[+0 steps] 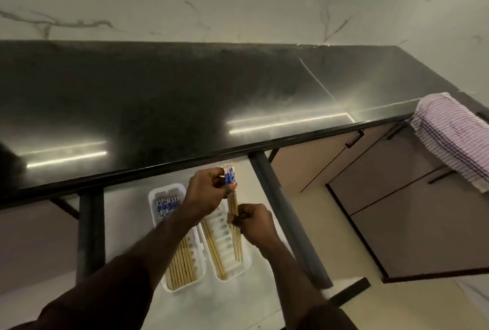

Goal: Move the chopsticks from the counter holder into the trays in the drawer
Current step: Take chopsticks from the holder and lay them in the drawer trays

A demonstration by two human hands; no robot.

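Note:
A small bundle of bamboo chopsticks [232, 197] with blue-and-white patterned tops hangs over the open drawer [127, 202]. My left hand [209, 192] grips the bundle near its patterned tops. My right hand [254, 222] pinches the shafts lower down. Under them sit two white trays side by side. The left tray [158, 195] holds several chopsticks lying in a row. The right tray [239, 269] has a few chopsticks along its left side. The counter holder is out of sight.
A black stone counter [185, 97] runs across the view above the drawer, with a marble wall behind. A striped pink towel [455, 136] hangs over the counter edge at right. A cabinet door [412, 210] stands open at right.

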